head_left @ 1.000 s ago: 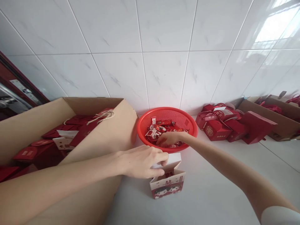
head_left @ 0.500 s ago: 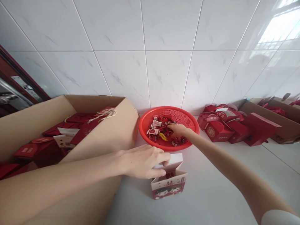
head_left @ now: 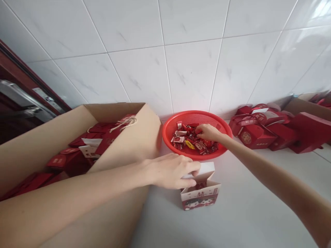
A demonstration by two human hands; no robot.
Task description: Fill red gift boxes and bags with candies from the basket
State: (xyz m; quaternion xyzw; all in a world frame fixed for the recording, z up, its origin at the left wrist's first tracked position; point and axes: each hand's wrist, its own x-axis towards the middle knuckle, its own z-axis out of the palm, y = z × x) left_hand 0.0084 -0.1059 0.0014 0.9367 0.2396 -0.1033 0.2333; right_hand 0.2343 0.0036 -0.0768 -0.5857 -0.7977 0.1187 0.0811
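A small red and white box (head_left: 200,200) with cartoon faces stands upright on the pale table, its top open and some red pieces inside. My left hand (head_left: 178,171) grips the box at its left upper edge, thumb and fingers around the rim. Behind the box sits a red mesh basket (head_left: 169,144) of wrapped candies, mostly red, with one yellow candy (head_left: 190,144). Over the candies at the basket's right side, my right hand (head_left: 209,132) has its fingers closed in a pinch on a red wrapped candy (head_left: 198,131).
On the left stands a large cardboard box (head_left: 129,148) holding red boxes and a bag with a rope handle. Folded red gift boxes (head_left: 257,136) are piled at the right, beside another cardboard box (head_left: 302,105). A tiled wall (head_left: 191,75) runs behind.
My right hand has lifted slightly from among the candies, its fingers now closed on a red one. The view has shifted a little; my left hand stays at the small box.
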